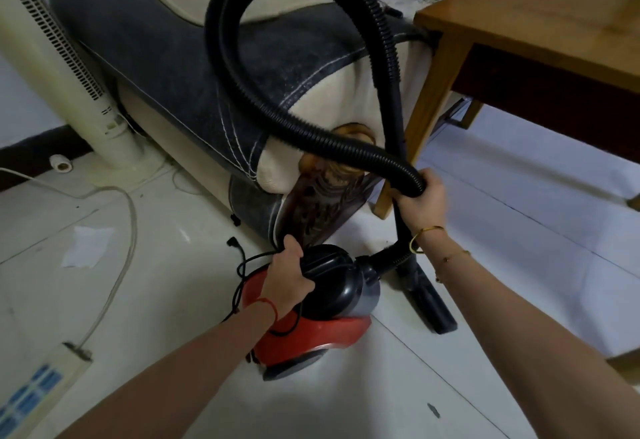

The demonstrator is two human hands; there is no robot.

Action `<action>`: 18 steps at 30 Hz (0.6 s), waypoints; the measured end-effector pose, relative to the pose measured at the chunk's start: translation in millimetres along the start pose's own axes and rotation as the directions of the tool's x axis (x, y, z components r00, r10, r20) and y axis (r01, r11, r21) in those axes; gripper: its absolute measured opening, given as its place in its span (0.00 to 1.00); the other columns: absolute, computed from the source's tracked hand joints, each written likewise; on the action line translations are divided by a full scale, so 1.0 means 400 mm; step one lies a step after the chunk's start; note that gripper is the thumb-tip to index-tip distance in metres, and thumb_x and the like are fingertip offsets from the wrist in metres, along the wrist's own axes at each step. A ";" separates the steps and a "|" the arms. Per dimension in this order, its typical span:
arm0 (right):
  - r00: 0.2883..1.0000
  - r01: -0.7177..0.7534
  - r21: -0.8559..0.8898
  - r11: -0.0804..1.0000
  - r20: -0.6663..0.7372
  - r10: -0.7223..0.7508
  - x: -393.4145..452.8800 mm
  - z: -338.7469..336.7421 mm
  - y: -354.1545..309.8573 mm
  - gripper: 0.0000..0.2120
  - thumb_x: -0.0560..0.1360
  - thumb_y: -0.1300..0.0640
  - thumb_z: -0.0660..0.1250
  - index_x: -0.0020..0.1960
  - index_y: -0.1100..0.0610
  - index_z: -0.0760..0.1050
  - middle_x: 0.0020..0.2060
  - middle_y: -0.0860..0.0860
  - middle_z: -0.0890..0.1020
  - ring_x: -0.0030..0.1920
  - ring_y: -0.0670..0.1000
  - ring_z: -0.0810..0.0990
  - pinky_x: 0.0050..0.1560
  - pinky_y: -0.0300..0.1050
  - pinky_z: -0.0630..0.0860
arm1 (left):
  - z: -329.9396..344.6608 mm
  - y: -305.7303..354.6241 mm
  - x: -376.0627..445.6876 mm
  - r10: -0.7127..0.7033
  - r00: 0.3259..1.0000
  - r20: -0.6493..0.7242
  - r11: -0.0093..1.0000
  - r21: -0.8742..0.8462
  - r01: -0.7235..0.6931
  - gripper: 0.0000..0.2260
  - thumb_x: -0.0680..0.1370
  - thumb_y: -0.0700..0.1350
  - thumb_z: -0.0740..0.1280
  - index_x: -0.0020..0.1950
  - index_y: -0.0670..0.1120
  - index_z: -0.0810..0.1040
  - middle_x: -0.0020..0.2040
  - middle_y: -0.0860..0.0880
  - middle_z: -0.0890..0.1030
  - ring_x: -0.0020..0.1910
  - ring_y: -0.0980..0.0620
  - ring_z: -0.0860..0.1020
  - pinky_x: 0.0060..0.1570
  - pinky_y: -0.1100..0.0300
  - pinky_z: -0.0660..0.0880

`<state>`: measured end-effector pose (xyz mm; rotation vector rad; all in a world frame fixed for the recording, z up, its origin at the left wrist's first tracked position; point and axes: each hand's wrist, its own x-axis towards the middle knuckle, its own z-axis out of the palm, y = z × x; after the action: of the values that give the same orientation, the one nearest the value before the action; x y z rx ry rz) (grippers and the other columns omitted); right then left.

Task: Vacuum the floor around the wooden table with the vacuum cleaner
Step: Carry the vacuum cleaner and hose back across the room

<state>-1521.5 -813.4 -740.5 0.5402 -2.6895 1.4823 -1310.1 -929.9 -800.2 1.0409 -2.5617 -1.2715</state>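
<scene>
A red and black canister vacuum cleaner (pixel 322 331) sits on the white tiled floor in front of a sofa. My left hand (pixel 289 274) grips its black top handle. My right hand (pixel 420 196) is closed around the end of the black ribbed hose (pixel 239 67), which loops high over the sofa arm. The black wand runs down beside the table leg to the floor nozzle (pixel 427 303), which lies flat on the tiles right of the canister. The wooden table (pixel 526 19) stands at the upper right, its near leg just beyond my right hand.
A grey and cream sofa (pixel 166 67) fills the upper middle. A white tower fan (pixel 52 67) stands at left. A white power strip (pixel 38 386) and cable lie at lower left. A paper scrap (pixel 88 246) and the vacuum's black cord (pixel 239 265) lie on the floor.
</scene>
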 end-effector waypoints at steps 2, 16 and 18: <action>0.997 0.055 -0.054 0.997 0.063 -0.051 -0.036 -0.009 -0.037 0.13 0.67 0.61 0.74 0.48 0.58 0.73 0.44 0.54 0.79 0.43 0.51 0.75 0.41 0.42 0.68 | -0.021 0.012 -0.032 -0.016 1.000 0.003 0.999 -0.050 0.016 0.20 0.65 0.29 0.67 0.48 0.45 0.62 0.34 0.46 0.72 0.28 0.52 0.71 0.22 0.64 0.67; 0.949 0.112 -0.115 0.987 0.307 -0.072 -0.217 -0.327 -0.574 0.15 0.66 0.63 0.72 0.51 0.58 0.73 0.45 0.55 0.79 0.45 0.56 0.77 0.41 0.38 0.66 | -0.466 0.306 -0.423 -0.184 0.983 -0.005 0.982 -0.038 0.184 0.20 0.65 0.31 0.68 0.47 0.49 0.63 0.39 0.49 0.76 0.37 0.53 0.77 0.33 0.53 0.78; 0.935 0.101 -0.115 0.988 0.351 -0.055 -0.240 -0.389 -0.683 0.16 0.67 0.62 0.71 0.53 0.57 0.72 0.45 0.56 0.81 0.46 0.58 0.79 0.42 0.44 0.73 | -0.559 0.383 -0.486 -0.224 0.975 0.002 0.974 -0.030 0.224 0.20 0.66 0.30 0.67 0.48 0.48 0.63 0.38 0.49 0.75 0.35 0.52 0.76 0.29 0.58 0.75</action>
<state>-1369.2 -790.8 -450.2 0.9714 -2.9527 1.2815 -1161.4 -895.5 -503.6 1.3561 -2.4710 -1.3525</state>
